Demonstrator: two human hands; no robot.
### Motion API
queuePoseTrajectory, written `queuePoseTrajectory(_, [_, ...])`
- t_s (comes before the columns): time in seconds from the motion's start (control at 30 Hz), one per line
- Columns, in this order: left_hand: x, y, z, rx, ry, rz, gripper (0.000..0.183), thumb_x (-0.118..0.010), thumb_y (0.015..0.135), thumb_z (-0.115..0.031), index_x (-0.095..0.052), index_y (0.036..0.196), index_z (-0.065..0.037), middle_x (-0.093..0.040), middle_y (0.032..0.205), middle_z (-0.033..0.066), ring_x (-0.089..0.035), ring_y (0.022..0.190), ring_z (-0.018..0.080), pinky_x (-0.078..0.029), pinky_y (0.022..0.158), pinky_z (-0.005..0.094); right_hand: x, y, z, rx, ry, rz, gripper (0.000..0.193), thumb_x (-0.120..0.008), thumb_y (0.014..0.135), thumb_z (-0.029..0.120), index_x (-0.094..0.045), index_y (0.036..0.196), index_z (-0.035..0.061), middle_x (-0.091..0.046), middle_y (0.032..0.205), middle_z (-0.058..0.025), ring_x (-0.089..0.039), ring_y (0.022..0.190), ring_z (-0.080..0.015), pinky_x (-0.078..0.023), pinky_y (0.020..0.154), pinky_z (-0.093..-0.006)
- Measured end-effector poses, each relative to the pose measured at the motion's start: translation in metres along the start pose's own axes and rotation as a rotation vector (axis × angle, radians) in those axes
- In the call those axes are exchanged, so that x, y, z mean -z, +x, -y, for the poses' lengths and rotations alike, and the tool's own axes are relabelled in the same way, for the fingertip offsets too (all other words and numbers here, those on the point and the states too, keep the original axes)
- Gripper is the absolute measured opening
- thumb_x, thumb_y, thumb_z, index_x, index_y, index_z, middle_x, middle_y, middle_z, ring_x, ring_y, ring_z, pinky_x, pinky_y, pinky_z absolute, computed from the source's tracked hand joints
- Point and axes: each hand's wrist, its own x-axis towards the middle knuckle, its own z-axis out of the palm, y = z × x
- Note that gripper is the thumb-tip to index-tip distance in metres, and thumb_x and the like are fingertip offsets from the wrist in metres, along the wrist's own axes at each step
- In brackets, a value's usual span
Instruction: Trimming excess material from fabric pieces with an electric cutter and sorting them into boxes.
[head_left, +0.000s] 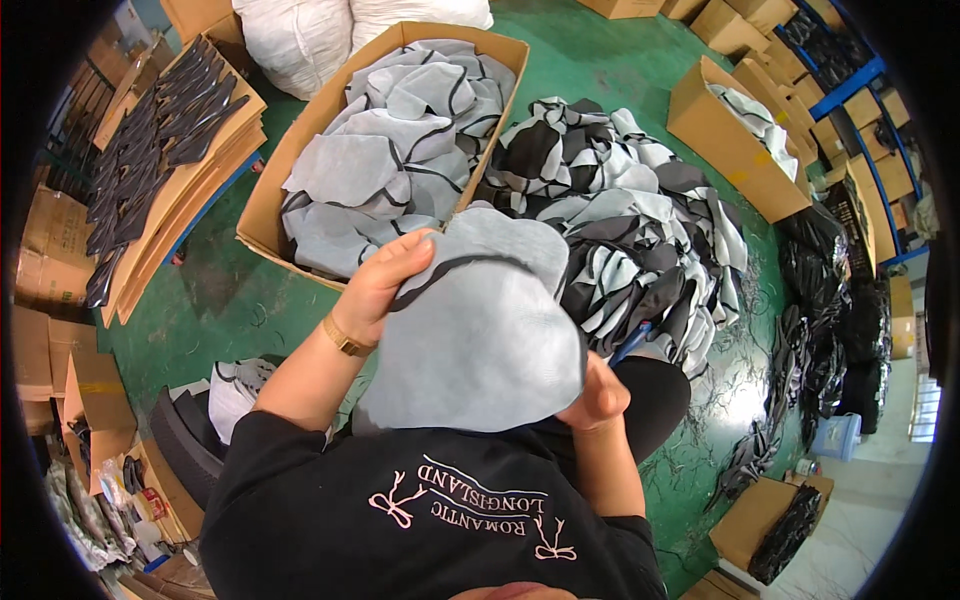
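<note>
A light grey fabric piece (475, 350) with a rounded outline and a black band spans the space between my hands, in front of my chest. My left hand (385, 275) is closed on its upper left edge, thumb on top. At its lower right edge, my right hand (598, 395) is closed on the cloth, with some fingers hidden behind it. A slim blue tool (630, 343) shows just above my right hand, by my dark-clothed knee; I cannot tell whether the hand touches it. A wristband (347, 337) circles my left wrist.
A large cardboard box (262, 225) full of similar grey pieces stands ahead. Right of it, a heap of grey and black pieces (640, 230) covers the green floor (590, 50). Black shaped parts (165, 130) lie on stacked cardboard at left. Another box (735, 150) stands far right.
</note>
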Motion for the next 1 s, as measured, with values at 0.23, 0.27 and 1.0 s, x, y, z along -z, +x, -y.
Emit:
queuePoseTrajectory(0.23, [0.036,0.089,0.007,0.098,0.582,-0.271,0.023,-0.052,0.094,-0.025,-0.062,0.091,-0.004,-0.062,0.077,0.0017,-0.058,0.074,0.0085,-0.046,0.066,0.0232,0.034,0.080,0.089,0.254,-0.785,-0.672,0.062,-0.067,0.084,0.031,-0.042,0.133,-0.0002,-0.056,0.118,-0.0147,-0.058,0.099,-0.0211,-0.047,0.085,-0.0326])
queuePoseTrajectory(0.27, [0.041,0.098,0.001,0.157,0.771,-0.352,0.023,-0.053,0.094,-0.026,-0.062,0.086,-0.006,-0.059,0.070,0.0003,-0.056,0.070,0.0069,-0.045,0.063,0.0227,0.035,0.097,0.096,0.163,-0.860,-0.735,0.061,-0.065,0.085,0.038,-0.046,0.129,-0.0002,-0.058,0.116,-0.0141,-0.058,0.097,-0.0207,-0.046,0.085,-0.0336])
queuePoseTrajectory(1.0, [0.201,0.053,0.004,0.573,2.186,0.259,0.039,-0.072,0.069,-0.027,-0.065,0.103,-0.010,-0.067,0.099,0.0084,-0.061,0.097,0.0339,-0.043,0.088,0.0420,0.033,0.097,0.010,0.538,-2.353,-0.392,0.060,-0.060,0.083,0.040,-0.046,0.135,0.0124,-0.035,0.143,-0.0170,-0.030,0.133,-0.0361,-0.021,0.107,-0.0543])
